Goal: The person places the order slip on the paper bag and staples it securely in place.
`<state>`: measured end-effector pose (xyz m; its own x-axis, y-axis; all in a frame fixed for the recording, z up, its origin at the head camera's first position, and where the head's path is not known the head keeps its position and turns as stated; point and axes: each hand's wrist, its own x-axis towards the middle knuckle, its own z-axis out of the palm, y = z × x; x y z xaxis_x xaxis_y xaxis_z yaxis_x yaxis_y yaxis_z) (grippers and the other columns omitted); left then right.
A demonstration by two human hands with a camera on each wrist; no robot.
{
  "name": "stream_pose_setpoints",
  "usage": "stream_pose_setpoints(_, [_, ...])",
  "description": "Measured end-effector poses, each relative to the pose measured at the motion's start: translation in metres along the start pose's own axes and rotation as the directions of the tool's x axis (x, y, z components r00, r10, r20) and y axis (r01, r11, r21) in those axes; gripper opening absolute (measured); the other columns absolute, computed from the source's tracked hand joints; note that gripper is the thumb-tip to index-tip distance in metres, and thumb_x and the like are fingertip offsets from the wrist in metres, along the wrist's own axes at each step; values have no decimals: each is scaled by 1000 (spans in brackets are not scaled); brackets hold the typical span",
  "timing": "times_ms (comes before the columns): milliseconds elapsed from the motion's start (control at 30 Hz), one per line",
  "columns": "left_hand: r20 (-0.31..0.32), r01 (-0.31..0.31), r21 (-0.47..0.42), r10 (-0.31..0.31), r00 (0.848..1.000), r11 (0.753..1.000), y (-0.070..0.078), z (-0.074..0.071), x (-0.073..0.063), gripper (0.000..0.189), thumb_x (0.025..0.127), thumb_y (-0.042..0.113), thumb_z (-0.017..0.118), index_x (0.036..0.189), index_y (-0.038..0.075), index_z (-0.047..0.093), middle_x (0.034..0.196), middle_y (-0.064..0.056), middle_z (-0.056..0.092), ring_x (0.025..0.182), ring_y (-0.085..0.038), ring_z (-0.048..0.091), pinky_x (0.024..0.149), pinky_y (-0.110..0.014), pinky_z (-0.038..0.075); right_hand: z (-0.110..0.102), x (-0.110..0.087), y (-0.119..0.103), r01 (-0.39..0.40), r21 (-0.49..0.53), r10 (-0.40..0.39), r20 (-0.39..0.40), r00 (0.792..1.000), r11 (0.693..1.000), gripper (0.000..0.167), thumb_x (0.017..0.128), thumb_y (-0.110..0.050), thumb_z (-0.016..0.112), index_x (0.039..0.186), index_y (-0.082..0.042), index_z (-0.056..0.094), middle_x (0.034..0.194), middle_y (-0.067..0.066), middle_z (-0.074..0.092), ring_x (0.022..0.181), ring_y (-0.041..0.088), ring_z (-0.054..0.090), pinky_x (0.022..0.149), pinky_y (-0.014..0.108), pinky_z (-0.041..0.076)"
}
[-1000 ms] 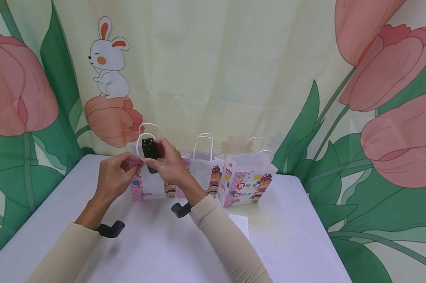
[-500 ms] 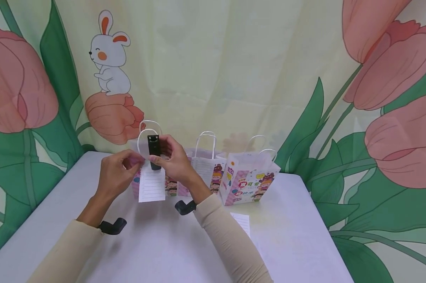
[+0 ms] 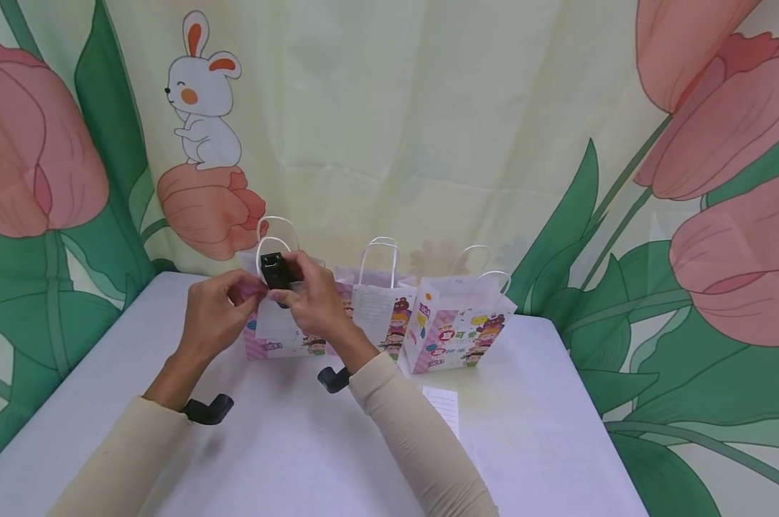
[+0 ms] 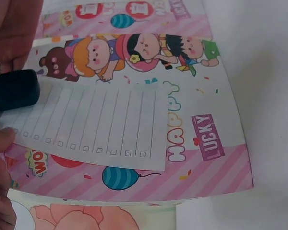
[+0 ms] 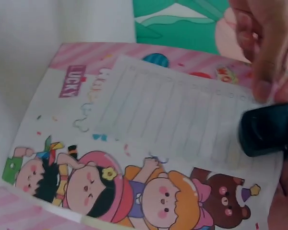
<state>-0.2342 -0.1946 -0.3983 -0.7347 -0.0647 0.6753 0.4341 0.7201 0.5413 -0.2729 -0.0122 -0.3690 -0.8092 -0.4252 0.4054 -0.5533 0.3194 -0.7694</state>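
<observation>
In the head view my right hand (image 3: 314,298) grips a small black stapler (image 3: 274,270) at the top edge of the leftmost paper gift bag (image 3: 276,350). My left hand (image 3: 217,309) pinches the upper corner of a lined checklist sheet (image 4: 101,120) at that same edge. The sheet lies over the bag's front, which has cartoon children, balloons and pink stripes. In the right wrist view the stapler's blunt end (image 5: 266,129) overlaps the top of the sheet. White twisted handles (image 3: 274,240) stand up behind the stapler. The hands partly hide the bag's rim.
A middle gift bag (image 3: 398,316) has a lined sheet (image 3: 371,309) on its front. To its right stands another bag (image 3: 456,330) with its printed front showing. More lined paper (image 3: 442,406) lies on the white table (image 3: 544,431), partly under the right forearm. A flowered curtain (image 3: 376,143) hangs behind.
The sheet hung down brightly in front of the bag half a second ago; now it lies back over the bag's front. The stapler has tipped from upright so its end faces the camera.
</observation>
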Motion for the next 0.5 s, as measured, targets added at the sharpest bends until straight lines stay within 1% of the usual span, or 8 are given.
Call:
stream_pose_setpoints(167, [-1,-1,-2,1,1000,1000,2,0,1,15,87,5,85,102,3,80,76,-11,75,64,-20,60,61,-20,49,5,0,3,43,8,-42,-109,993,999,54,90,-16,84,137,-9,60,126,10,77,118,20,73,108,31,54])
stream_pose_setpoints(267, [-2,-4,1,4,1000,1000,2,1,2,15,87,5,85,102,3,81,76,-11,75,64,-20,60,61,-20,49,7,0,4,48,10,-47,-135,990,999,54,89,-16,86,136,-10,61,126,10,78,118,20,75,106,29,56])
stream_pose_setpoints(367, [-9,-8,8,8,1000,1000,2,1,2,15,87,5,85,102,3,81,77,-11,75,64,-20,60,61,-21,50,4,1,5,45,-8,-46,-95,994,999,56,88,-17,86,137,-11,60,128,8,77,119,18,74,106,27,55])
stream_pose_setpoints(500, [-7,-14,11,14,1000,1000,1,2,2,16,87,6,86,102,4,81,77,-10,75,64,-20,60,62,-21,50,-5,3,6,29,45,-29,4,1000,999,58,90,-16,84,140,-12,56,132,7,73,123,17,70,108,26,54])
